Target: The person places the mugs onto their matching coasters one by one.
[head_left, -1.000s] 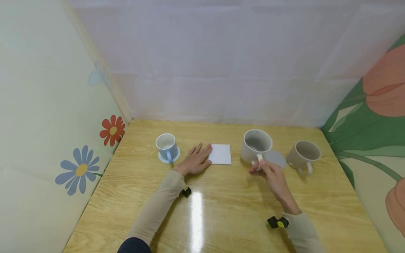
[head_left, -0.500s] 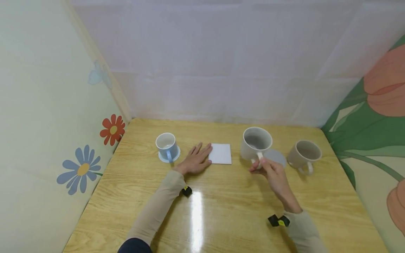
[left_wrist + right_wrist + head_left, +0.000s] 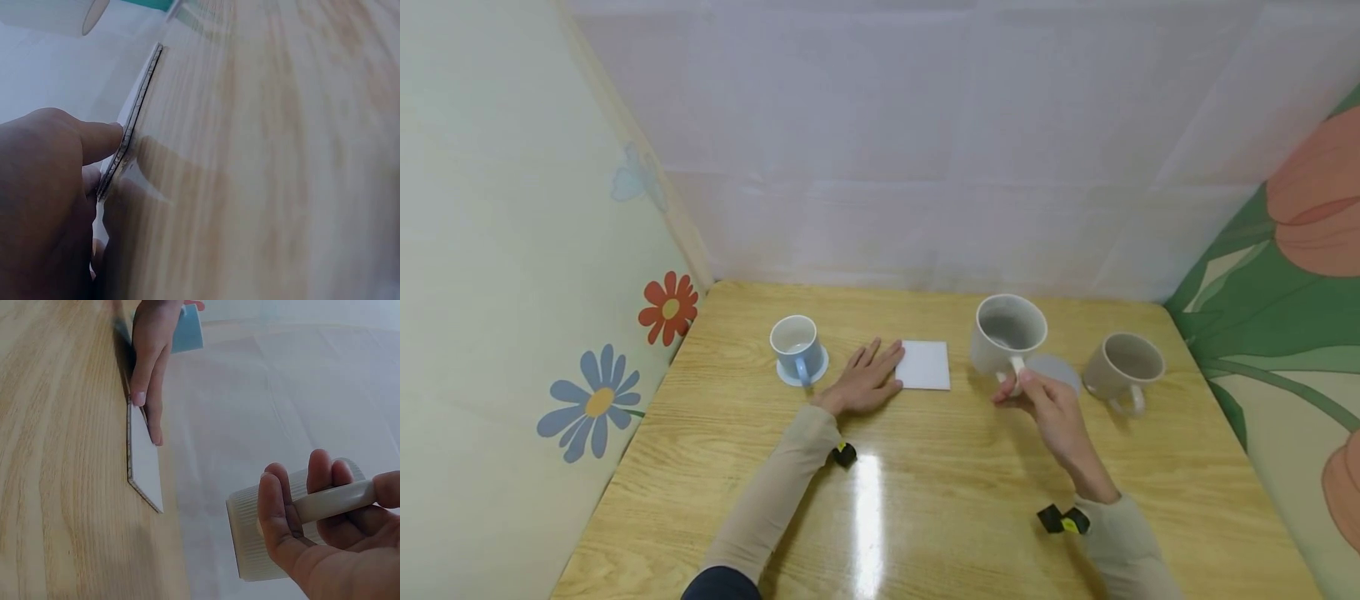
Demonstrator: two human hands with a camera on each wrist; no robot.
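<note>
My right hand (image 3: 1052,412) grips a large off-white mug (image 3: 988,357) by its handle, thumb on top and fingers curled through and beneath. In the right wrist view the mug's ribbed side (image 3: 253,534) shows, and its base is clear of the table. A white square coaster (image 3: 923,365) lies to the left of this mug. My left hand (image 3: 861,385) lies flat with fingers spread, thumb and fingertips touching the coaster's left edge. From the left wrist, the thumb (image 3: 103,140) meets the edge of the coaster (image 3: 139,106).
A blue mug (image 3: 799,363) stands on a pale round coaster (image 3: 786,377) left of my left hand. Partly behind my right hand lies a grey round coaster (image 3: 1056,369), and farther right stands a beige mug (image 3: 1101,375). Walls with printed flowers border the wooden table (image 3: 940,500).
The off-white mug has risen slightly in my right hand, which moved up with it. My left hand and the square coaster have stayed in place.
</note>
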